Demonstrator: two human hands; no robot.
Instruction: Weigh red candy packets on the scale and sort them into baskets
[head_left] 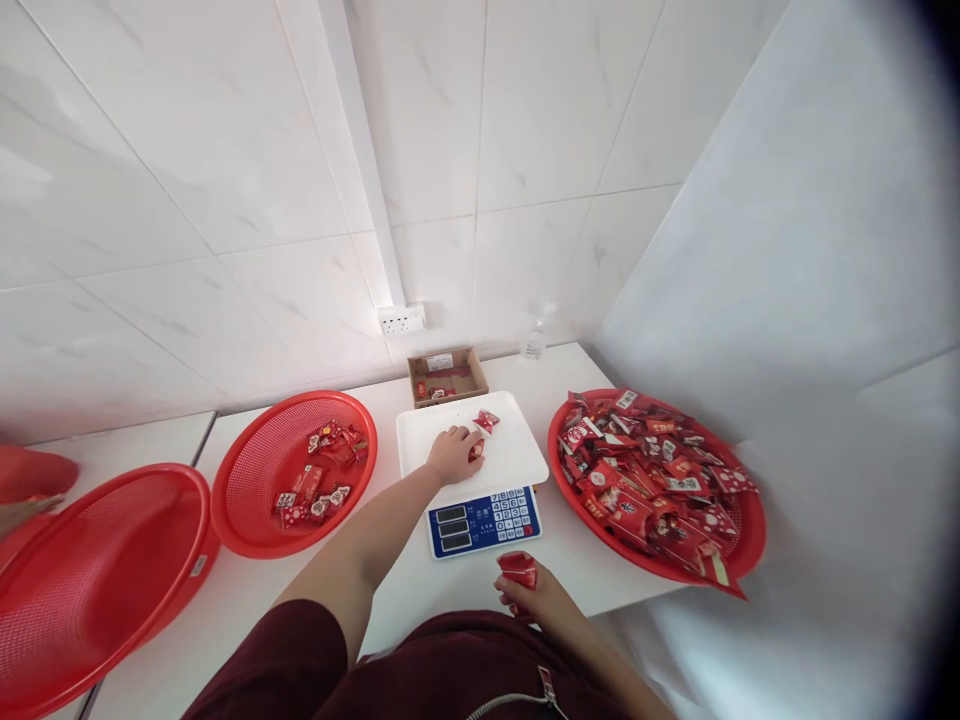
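Note:
My left hand (452, 455) reaches over the white weighing pan (517, 465) of a digital scale, its fingers curled on a small red wrapped packet (477, 450). Just beyond the fingertips, another red wrapped packet (487, 421) lies on the pan. Below the pan is the scale's blue keypad panel (484, 524), its displays dark. Close to my body, in front of the scale, my right hand (541, 597) is closed around a red wrapper packet (517, 569). Whether that wrapper holds anything cannot be made out.
To the right, a red basket (756, 520) is heaped with red packets. On the left stands a red basket (247, 475) with several packets, beside another red basket (97, 570). Behind the scale sit a cardboard box (480, 378), a clear bottle (535, 342) and a wall socket (401, 319).

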